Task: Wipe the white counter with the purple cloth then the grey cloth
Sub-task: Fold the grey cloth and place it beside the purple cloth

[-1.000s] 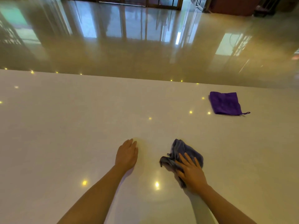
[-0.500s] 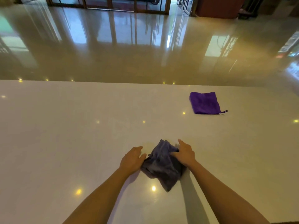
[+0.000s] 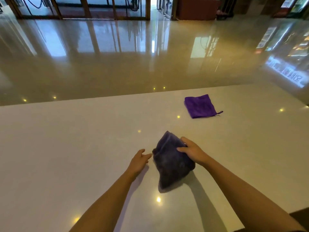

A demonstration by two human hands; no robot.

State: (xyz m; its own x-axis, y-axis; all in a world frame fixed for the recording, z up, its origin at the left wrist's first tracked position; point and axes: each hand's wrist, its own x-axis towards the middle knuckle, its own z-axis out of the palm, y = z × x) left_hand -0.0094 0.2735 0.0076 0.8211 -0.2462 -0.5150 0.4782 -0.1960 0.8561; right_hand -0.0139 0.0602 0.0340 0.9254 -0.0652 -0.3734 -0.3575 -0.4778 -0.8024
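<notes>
The grey cloth (image 3: pixel 172 163) lies bunched on the white counter (image 3: pixel 66 148), blurred with motion. My right hand (image 3: pixel 192 152) grips its upper right side, fingers curled over the fabric. My left hand (image 3: pixel 139 160) rests on the counter just left of the cloth, fingers apart, fingertips almost at the cloth's edge but holding nothing. The purple cloth (image 3: pixel 199 106) lies folded flat near the far edge of the counter, to the right, well beyond both hands.
The counter's far edge runs across the view, with a glossy tiled floor (image 3: pixel 133 56) beyond it. The counter's right end drops off at the lower right corner (image 3: pixel 242 226). Glass doors stand at the back of the room.
The grey cloth has been gathered from a crumpled wad under my right palm into a looser bundle gripped at its side. My left hand stays beside it. The view has tilted up and right.
</notes>
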